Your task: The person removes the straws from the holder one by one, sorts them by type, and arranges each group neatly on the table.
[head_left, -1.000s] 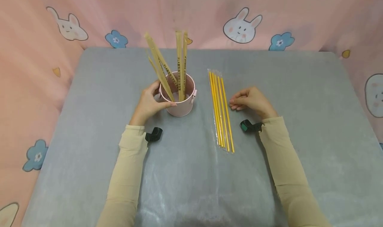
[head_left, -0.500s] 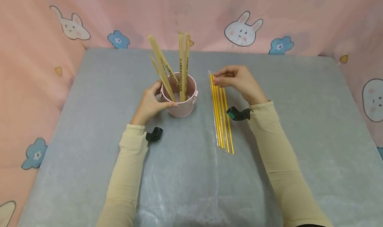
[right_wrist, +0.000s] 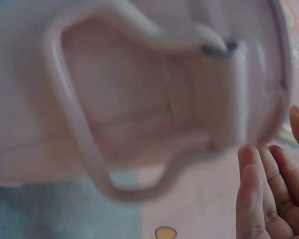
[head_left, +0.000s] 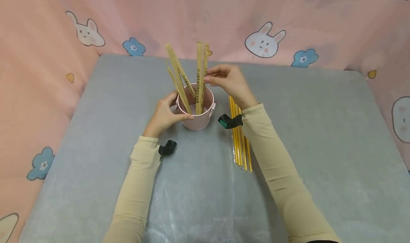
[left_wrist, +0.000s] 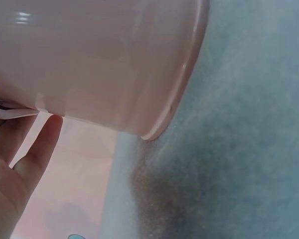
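Note:
A pink bucket with a side handle stands upright on the grey table. Several long straws in brown paper sleeves, printed with dark lettering, lean inside it. My left hand holds the bucket's left side, its thumb along the front of the rim. In the left wrist view, fingers touch the bucket wall. My right hand is above the bucket's right edge, fingertips at the rightmost paper-sleeved straw; thumb and fingers look apart in the right wrist view, with the bucket handle close by.
Several yellow straws in clear wrappers lie side by side right of the bucket, partly hidden under my right forearm. A pink curtain with rabbits and flowers hangs behind the table. A small black camera sits on each wrist.
My right hand has moved left, from beside the yellow straws, over their far ends, to the paper-sleeved straws in the bucket. My left hand keeps its hold. The view has shifted slightly.

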Demonstrator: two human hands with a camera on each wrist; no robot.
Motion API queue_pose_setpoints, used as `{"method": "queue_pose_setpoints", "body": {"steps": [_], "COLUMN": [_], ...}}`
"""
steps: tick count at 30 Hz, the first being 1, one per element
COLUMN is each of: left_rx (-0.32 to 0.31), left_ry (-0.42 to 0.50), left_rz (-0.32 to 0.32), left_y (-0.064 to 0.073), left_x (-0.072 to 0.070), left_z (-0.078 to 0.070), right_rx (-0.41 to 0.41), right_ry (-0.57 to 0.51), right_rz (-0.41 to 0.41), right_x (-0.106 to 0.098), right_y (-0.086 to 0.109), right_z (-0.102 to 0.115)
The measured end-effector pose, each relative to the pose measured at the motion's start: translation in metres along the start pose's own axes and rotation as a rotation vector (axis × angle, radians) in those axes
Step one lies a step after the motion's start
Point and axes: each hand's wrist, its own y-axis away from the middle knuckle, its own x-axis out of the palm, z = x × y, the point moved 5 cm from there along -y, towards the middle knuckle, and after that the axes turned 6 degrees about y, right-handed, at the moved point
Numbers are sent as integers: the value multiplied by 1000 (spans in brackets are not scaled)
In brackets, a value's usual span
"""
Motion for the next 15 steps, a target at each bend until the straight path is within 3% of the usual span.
{"method": "queue_pose_setpoints", "body": {"steps": [6, 15], "left_rx": [-14, -28], "left_ry": [-5, -5], "left_rz": [-1, 3], "left_y": [0, 0], "left_x": [1, 0], "left_z": [-1, 1], "right_rx": [-35, -79], "right_ry": [-18, -95], "right_rz": [-6, -54], "right_x": [8, 0], "right_y": [-2, 0], "right_z": [5, 15]}}
